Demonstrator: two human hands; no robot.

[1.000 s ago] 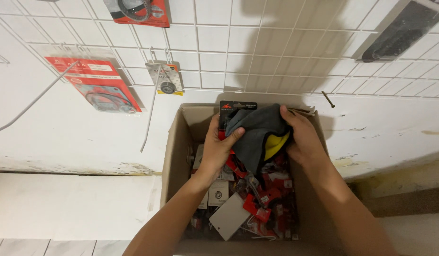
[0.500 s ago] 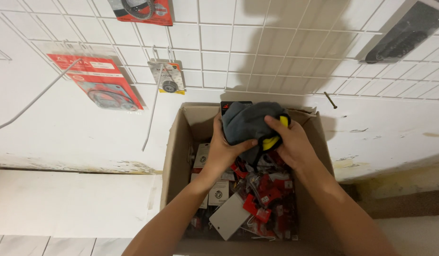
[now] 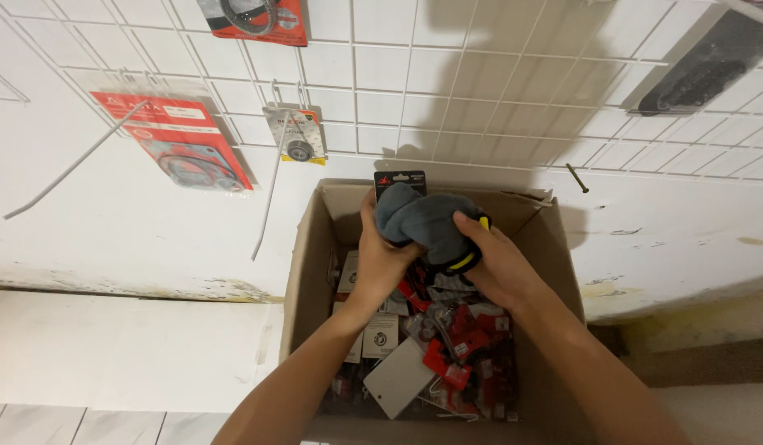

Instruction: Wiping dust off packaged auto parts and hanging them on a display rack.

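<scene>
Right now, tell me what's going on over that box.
A person holds a grey glove with yellow trim in both hands over an open cardboard box. The left hand grips its left side, the right hand its lower right. A black card shows behind the glove's top. The box is full of small red and white packets. Behind it, packaged parts hang on a white wire grid.

Your way into open brown cardboard box [image 3: 303, 272] is from above only; red-and-white packaged small parts [image 3: 447, 346] crowd its floor, white wire grid panel [image 3: 480, 91] blocks behind.
</scene>
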